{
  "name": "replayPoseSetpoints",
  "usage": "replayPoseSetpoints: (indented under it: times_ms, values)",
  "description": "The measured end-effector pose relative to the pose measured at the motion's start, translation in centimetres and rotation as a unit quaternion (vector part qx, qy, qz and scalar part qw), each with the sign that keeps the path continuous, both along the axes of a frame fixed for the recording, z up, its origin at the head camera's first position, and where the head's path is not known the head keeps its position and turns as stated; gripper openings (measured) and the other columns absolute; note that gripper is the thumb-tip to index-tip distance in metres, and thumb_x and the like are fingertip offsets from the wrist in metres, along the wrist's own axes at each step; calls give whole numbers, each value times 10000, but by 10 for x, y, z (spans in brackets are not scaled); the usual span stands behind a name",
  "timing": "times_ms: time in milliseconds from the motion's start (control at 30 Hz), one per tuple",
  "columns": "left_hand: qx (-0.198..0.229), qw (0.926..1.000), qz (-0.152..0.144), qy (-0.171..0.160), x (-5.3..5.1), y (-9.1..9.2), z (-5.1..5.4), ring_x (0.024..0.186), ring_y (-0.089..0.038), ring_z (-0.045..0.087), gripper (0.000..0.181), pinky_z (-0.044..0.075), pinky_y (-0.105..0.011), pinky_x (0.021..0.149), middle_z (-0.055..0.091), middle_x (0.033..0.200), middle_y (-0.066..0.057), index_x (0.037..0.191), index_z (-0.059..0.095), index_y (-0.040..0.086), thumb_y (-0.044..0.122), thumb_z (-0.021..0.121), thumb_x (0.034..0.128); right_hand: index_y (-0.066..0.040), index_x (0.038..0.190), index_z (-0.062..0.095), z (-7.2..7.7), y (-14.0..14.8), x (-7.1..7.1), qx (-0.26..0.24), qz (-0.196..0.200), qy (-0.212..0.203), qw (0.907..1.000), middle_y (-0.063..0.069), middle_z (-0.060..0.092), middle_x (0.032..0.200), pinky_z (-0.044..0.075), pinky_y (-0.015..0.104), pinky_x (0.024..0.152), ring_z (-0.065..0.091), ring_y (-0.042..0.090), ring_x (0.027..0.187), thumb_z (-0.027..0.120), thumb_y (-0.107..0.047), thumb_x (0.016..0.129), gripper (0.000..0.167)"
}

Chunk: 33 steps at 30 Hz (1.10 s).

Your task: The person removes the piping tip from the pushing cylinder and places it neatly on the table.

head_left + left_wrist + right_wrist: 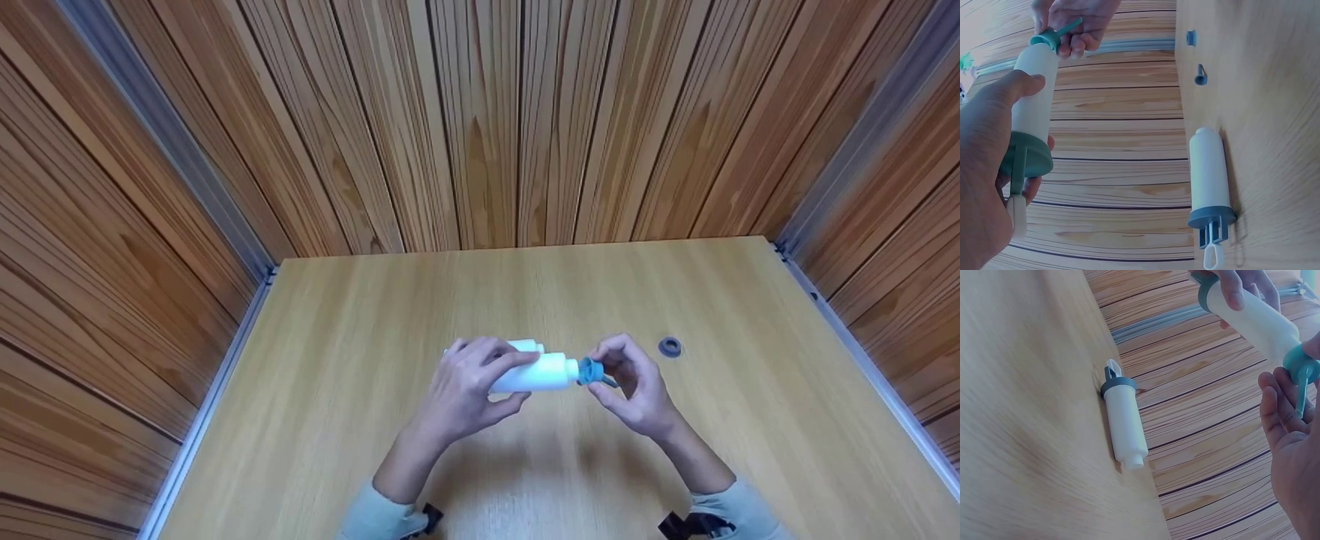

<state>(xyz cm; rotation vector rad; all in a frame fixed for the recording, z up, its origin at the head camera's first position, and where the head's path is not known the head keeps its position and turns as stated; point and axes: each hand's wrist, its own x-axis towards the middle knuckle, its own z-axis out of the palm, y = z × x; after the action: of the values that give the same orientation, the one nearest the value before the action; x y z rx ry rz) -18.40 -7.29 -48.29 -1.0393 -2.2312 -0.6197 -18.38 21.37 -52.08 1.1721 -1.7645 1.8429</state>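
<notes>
My left hand [472, 382] grips a white bottle [536, 373], held roughly level above the table. At its base end, a green collar [1027, 154] and a pale tab [1017, 216] show in the left wrist view. The thumb and fingers of my right hand [637, 386] pinch a teal cap [590, 371] with a thin spout [1301, 396] at the bottle's narrow neck. Whether the cap is threaded on cannot be told. Behind the held bottle, a second white bottle [1208, 169] with a blue-grey collar [1211, 216] and a white loop [1213, 256] lies on the table.
A dark ring-shaped piece [670, 346] lies on the wooden table [337, 450], right of my right hand. The left wrist view shows two small blue-grey pieces there, a short one [1191, 37] and a spouted one [1201, 75]. Wood-plank walls [480, 135] enclose the table.
</notes>
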Motion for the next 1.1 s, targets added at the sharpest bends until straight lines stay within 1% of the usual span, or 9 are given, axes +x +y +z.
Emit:
replayPoseSetpoints:
  times_ms: [167, 267, 400, 467, 633, 800, 1000, 1100]
  values:
    - [25, 10000, 51, 51, 0, -2, -5, 1058, -187, 791, 526, 619, -385, 894, 808, 1138, -10, 1271, 814, 247, 300, 1040, 799, 232, 1128, 470, -1, 2, 1, -102, -19, -98, 9999, -38, 722, 1143, 624, 173, 881, 747, 32, 1017, 561, 331, 792, 362]
    - [13, 10000, 54, 0, 0, -3, -8, 1062, -189, 790, 530, 625, -402, 909, 807, 1142, -16, 1272, 810, 244, 301, 1039, 798, 236, 1123, 470, -2, 3, 1, -126, -41, -85, 9999, -40, 726, 1138, 621, 168, 872, 747, 28, 1016, 556, 331, 787, 360]
    - [-57, 9996, 81, -248, -1, -5, -13, 1098, -203, 793, 516, 649, -457, 959, 809, 1166, -28, 1291, 802, 245, 305, 1020, 826, 255, 1125, 457, -3, 5, 0, -200, 49, 39, 9998, 5, 726, 1138, 628, 177, 884, 763, 57, 1026, 548, 341, 783, 365]
    - [-80, 9991, 101, -402, -2, -7, -16, 1124, -216, 794, 509, 657, -505, 993, 807, 1186, -38, 1302, 797, 243, 302, 1009, 843, 258, 1128, 453, -3, 5, -1, -227, 92, 91, 9997, 17, 725, 1137, 631, 182, 892, 767, 67, 1030, 545, 344, 779, 371]
    - [-117, 9974, 142, -690, -5, -9, -22, 1188, -255, 787, 500, 641, -611, 1052, 798, 1237, -61, 1321, 785, 234, 297, 992, 869, 263, 1130, 448, -3, 6, -2, -202, 119, 185, 9996, 25, 712, 1149, 628, 181, 896, 766, 79, 1040, 536, 347, 770, 380]
    - [-170, 9949, 220, -974, -10, -9, -30, 1218, -268, 779, 496, 627, -584, 1068, 794, 1271, -64, 1335, 777, 238, 309, 978, 886, 261, 1129, 449, -2, 7, -2, -229, 118, 213, 9994, 25, 699, 1165, 622, 175, 895, 757, 76, 1044, 535, 346, 766, 382]
    - [-234, 9901, 252, -1362, -16, -10, -44, 1247, -306, 772, 492, 618, -533, 1034, 791, 1300, -77, 1340, 776, 227, 297, 972, 894, 265, 1123, 447, 0, 8, -1, -293, 160, 215, 9992, 32, 704, 1148, 620, 176, 897, 761, 83, 1044, 528, 350, 764, 378]
    - [-348, 9876, 320, -1496, -19, -10, -50, 1247, -300, 777, 490, 626, -517, 1034, 795, 1316, -74, 1346, 774, 234, 307, 968, 901, 253, 1117, 450, 1, 8, 0, -284, 112, 138, 9994, 14, 708, 1133, 618, 173, 884, 759, 75, 1024, 529, 344, 767, 371]
